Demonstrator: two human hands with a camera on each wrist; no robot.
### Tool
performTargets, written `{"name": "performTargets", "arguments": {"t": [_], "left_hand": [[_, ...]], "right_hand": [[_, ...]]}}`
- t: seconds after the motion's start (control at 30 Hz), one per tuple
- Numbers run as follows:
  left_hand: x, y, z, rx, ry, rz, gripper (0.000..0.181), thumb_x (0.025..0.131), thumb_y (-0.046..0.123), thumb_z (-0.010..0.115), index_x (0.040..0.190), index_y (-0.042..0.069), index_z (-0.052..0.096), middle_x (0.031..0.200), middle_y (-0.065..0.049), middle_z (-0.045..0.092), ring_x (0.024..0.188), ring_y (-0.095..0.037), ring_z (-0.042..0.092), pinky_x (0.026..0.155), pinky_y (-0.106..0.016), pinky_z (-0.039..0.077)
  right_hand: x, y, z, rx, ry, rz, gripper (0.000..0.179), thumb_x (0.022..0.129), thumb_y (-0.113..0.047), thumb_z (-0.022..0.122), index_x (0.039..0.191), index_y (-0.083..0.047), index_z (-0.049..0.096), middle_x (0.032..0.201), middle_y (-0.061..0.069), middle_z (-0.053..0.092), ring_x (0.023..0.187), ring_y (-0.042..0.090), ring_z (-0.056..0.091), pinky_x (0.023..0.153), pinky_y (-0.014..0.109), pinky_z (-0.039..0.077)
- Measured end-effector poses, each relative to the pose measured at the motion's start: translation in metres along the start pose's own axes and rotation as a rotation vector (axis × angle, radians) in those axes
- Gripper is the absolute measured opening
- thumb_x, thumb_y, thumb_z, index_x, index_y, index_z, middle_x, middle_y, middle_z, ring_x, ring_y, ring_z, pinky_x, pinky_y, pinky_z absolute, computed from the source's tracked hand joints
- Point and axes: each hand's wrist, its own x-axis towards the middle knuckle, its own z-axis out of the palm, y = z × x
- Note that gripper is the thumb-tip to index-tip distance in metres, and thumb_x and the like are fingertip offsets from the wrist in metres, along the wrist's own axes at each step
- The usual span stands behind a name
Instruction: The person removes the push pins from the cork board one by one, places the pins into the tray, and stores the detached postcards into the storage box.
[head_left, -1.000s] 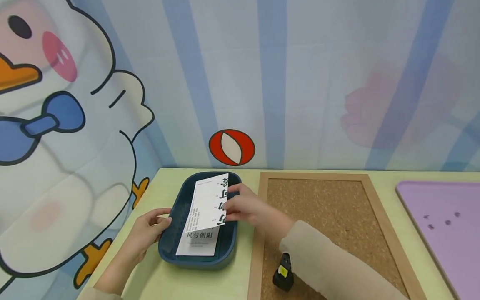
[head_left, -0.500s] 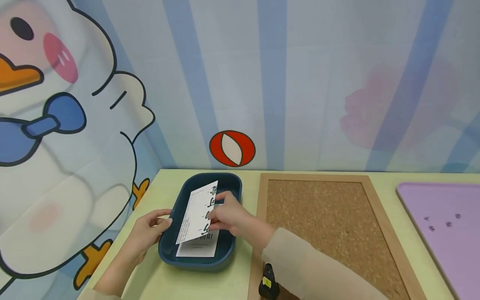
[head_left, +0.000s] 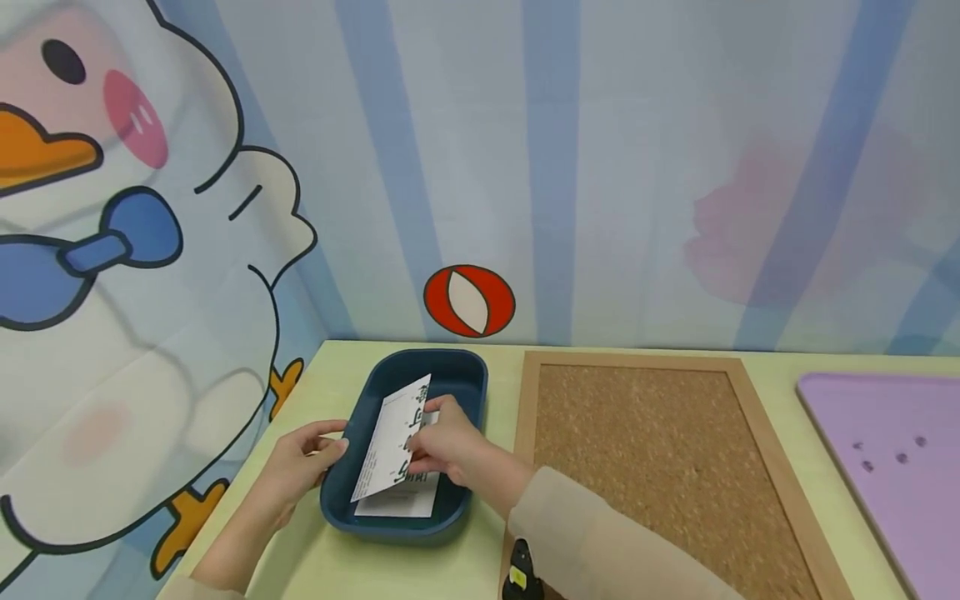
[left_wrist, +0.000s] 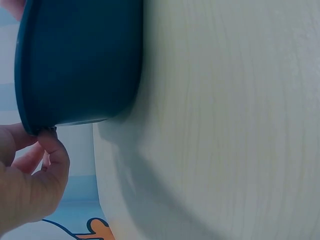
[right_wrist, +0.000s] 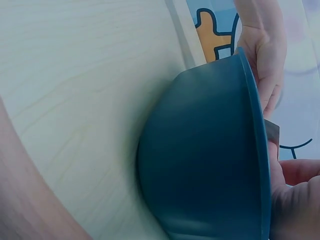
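A dark blue plastic basin (head_left: 457,367) with rounded corners stands on the table. My left hand (head_left: 296,467) pinches its left rim between thumb and fingers; the left wrist view shows this hand (left_wrist: 37,175) at the rim. My right hand (head_left: 453,446) reaches over the basin and pinches the right edge of a white printed card (head_left: 390,442), which is tilted with its left side lower. Beneath lies another white card (head_left: 397,504), partly covered by the held one. In the right wrist view the basin wall (right_wrist: 205,150) hides most of the cards.
Right of the basin lies a cork board (head_left: 637,467) with a wooden frame, partly under the right sleeve (head_left: 600,533). A purple tray (head_left: 892,500) holding several small dark round pieces is at the far right. Behind the table hangs a printed cartoon backdrop (head_left: 622,167).
My right hand has moved left and down into the basin with the card, which now tilts more steeply and covers more of the lower card. The left hand stays on the rim.
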Motion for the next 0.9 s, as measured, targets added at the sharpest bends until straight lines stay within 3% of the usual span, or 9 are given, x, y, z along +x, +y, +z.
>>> {"name": "performTargets", "arguments": {"t": [0.2, 0.53, 0.7, 0.9], "left_hand": [[0.002, 0.0, 0.003, 0.009, -0.002, 0.004, 0.036, 0.092, 0.006, 0.055, 0.127, -0.004, 0.051, 0.085, -0.006, 0.054, 0.067, -0.013, 0.048, 0.057, -0.023, 0.044], [0.0, -0.001, -0.002, -0.014, 0.012, -0.004, 0.036, 0.092, 0.005, 0.055, 0.127, -0.004, 0.051, 0.087, -0.007, 0.056, 0.071, -0.013, 0.053, 0.061, -0.023, 0.049], [0.001, -0.001, -0.001, -0.006, 0.015, -0.001, 0.037, 0.092, 0.005, 0.056, 0.128, -0.004, 0.051, 0.088, -0.007, 0.056, 0.07, -0.013, 0.053, 0.06, -0.023, 0.049], [0.002, 0.001, -0.001, 0.014, 0.013, 0.001, 0.038, 0.092, 0.006, 0.055, 0.129, -0.004, 0.05, 0.088, -0.008, 0.056, 0.07, -0.013, 0.053, 0.06, -0.023, 0.048]], "right_hand": [[0.0, 0.003, -0.003, -0.006, 0.023, 0.002, 0.051, 0.082, 0.014, 0.055, 0.125, -0.003, 0.033, 0.076, 0.016, 0.056, 0.056, 0.017, 0.056, 0.051, 0.026, 0.052], [0.0, 0.004, -0.002, -0.048, -0.043, 0.016, 0.063, 0.078, 0.018, 0.053, 0.136, 0.004, 0.032, 0.088, 0.019, 0.055, 0.057, 0.017, 0.057, 0.054, 0.026, 0.053], [-0.003, 0.002, -0.004, -0.107, -0.068, -0.002, 0.066, 0.078, 0.016, 0.051, 0.14, 0.009, 0.027, 0.088, 0.018, 0.056, 0.051, 0.014, 0.054, 0.053, 0.025, 0.053], [-0.01, -0.006, -0.009, -0.208, -0.117, 0.007, 0.062, 0.084, 0.01, 0.052, 0.14, 0.012, 0.026, 0.093, 0.017, 0.054, 0.057, 0.016, 0.055, 0.055, 0.027, 0.053]]}}
